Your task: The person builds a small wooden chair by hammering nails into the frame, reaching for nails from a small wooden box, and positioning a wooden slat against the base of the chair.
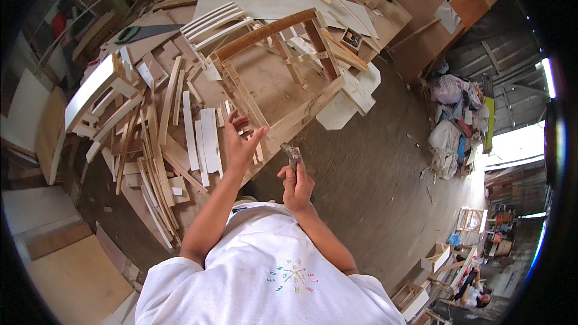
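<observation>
In front of me on the worktable a wooden frame [313, 103] stands, with a brown top rail and pale lower rails. My left hand [239, 139] is at its near corner, fingers spread and slightly curled, thumb pointing toward the rail. Nothing shows in that hand, and whether it touches the wood I cannot tell. My right hand [297, 188] is wrapped round a hammer [292, 153], its worn grey head upward. The hammer is just off the table's near edge, apart from the frame. Most of its handle is hidden by my fingers.
Loose wood strips [158, 150] are piled on the left of the table. A handsaw [147, 32] with a green-and-black handle lies beyond them, near a slatted white piece [218, 24]. Filled bags [447, 138] are heaped at right. Another person [475, 297] is far off at lower right.
</observation>
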Available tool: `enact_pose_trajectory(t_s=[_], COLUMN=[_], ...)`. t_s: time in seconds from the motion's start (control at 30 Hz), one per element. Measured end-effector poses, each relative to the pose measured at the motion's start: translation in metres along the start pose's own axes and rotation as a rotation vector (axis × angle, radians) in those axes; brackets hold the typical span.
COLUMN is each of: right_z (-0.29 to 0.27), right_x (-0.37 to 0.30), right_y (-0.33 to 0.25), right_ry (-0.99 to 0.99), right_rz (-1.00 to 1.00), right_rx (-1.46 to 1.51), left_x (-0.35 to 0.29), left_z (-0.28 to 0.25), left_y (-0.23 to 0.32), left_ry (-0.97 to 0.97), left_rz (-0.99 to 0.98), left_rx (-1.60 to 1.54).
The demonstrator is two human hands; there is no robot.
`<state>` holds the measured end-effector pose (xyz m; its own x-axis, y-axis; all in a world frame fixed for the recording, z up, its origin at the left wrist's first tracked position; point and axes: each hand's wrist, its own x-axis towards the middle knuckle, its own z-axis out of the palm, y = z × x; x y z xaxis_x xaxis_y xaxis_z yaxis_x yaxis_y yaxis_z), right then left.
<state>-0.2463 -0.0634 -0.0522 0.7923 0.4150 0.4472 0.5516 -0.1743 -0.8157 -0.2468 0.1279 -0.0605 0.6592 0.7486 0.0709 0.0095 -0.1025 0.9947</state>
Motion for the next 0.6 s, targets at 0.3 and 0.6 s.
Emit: enact_pose_trajectory(t_s=[0.3, 0.6], right_z=[0.027, 0.046], right_x=[-0.004, -0.013], right_y=[-0.006, 0.001], right_ry=[0.113, 0.210], right_rz=[0.026, 0.065], right_rx=[-0.081, -0.181], left_x=[0.020, 0.023], left_z=[0.002, 0.000], left_y=[0.003, -0.007], left_ry=[-0.362, -0.372], left_rz=[-0.282, -0.279], left_rx=[-0.374, -0.320])
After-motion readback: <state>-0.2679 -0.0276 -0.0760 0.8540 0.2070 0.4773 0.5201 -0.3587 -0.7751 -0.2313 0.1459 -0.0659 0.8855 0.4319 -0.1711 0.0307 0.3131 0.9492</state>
